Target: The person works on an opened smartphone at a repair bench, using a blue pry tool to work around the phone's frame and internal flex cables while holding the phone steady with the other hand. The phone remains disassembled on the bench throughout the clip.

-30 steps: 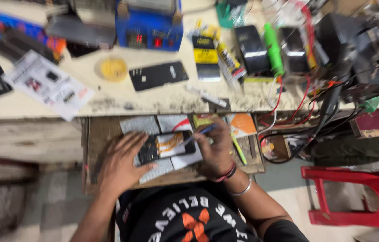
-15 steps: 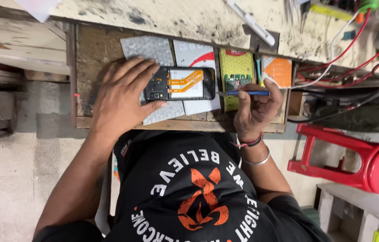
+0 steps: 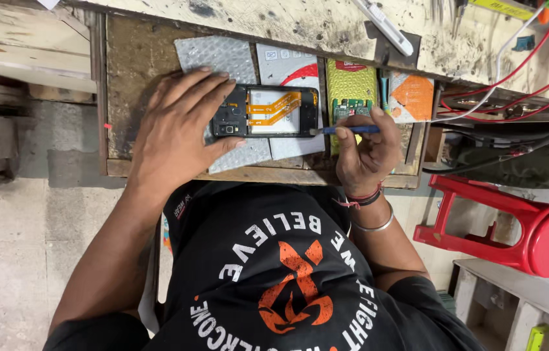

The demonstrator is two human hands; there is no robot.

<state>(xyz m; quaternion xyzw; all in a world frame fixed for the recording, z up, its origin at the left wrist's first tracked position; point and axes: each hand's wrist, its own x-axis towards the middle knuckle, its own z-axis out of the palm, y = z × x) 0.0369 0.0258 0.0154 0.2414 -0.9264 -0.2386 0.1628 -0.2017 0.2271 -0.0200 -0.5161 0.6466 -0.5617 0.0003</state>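
Head view: left hand (image 3: 174,133) spread flat, steadying opened phone (image 3: 267,112); right hand (image 3: 367,151) grip pinching blue tool (image 3: 350,129).

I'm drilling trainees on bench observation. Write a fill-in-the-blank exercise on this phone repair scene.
1. The left hand steadies an opened phone whose flex cables are coloured ____.
2. The right hand holds a thin tool with a ____ handle, its tip at the phone's edge.
3. The stool lying on its side next to the person is ____.
4. The phone lies on a sheet of grey ____ wrap.

Missing words: orange; blue; red; bubble
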